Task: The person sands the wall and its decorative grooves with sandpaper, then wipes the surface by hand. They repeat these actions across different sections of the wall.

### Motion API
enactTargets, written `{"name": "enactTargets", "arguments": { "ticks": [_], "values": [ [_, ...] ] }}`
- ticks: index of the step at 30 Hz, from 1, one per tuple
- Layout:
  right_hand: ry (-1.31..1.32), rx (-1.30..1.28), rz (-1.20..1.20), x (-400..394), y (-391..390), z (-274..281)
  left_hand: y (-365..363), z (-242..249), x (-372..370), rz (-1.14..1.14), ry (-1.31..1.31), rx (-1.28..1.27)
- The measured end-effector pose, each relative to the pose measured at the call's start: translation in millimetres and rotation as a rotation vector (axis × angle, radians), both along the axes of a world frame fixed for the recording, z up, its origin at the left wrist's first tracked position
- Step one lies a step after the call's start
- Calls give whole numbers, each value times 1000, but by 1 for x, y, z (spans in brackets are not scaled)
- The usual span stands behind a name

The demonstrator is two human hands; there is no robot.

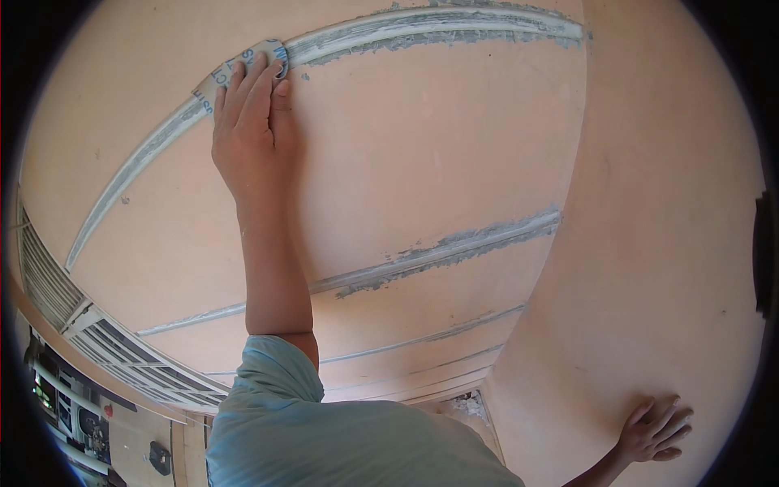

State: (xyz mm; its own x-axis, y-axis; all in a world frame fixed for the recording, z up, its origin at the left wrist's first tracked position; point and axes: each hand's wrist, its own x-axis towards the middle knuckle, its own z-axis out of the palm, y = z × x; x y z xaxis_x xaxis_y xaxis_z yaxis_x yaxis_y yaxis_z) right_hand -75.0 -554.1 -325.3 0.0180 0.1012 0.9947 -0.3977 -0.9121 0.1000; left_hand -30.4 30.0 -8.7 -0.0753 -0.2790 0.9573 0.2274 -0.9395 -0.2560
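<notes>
My left hand [253,122] is raised high on the peach wall, fingers together and pressing a piece of sandpaper [213,81] with blue print on its backing. The sheet lies over a long curved strip [438,26], which is white along its middle with rough grey patches at its edges. Part of the sheet is hidden under my fingers. Low on the right, my right hand [656,430] rests on the adjoining peach wall [649,268], fingers spread and holding nothing.
More grey-white strips run across the surface, including a second strip [438,253] below my left hand. White louvred panels [122,345] line the lower left. Beyond them are a dark object [160,458] and a cluttered area. My teal sleeve [280,369] fills the bottom middle.
</notes>
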Motion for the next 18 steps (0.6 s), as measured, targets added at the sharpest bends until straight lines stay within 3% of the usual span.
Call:
{"name": "enactTargets", "arguments": {
  "ticks": [3, 6, 7, 8, 13, 16, 18],
  "values": [
    [-8, -26, 15, 2, 1, 4, -19, -2, 15, 2, 49, 167],
    [40, -54, -95, -3, 16, 12, -7, 9, -3, -36, 93, 137],
    [94, -74, -205, -6, 16, 9, 4, 11, -15, -1, 88, 114],
    [120, -61, -146, 0, -8, -12, 17, 12, -30, 37, 84, 91],
    [97, -61, -92, 1, 0, -3, 99, 2, -126, 205, 11, -149],
    [140, -72, -168, -3, 1, -1, 147, -3, -179, 252, -10, -267],
    [140, -68, -165, -8, -2, -6, 166, -5, -196, 322, -13, -202]
  ]
}}
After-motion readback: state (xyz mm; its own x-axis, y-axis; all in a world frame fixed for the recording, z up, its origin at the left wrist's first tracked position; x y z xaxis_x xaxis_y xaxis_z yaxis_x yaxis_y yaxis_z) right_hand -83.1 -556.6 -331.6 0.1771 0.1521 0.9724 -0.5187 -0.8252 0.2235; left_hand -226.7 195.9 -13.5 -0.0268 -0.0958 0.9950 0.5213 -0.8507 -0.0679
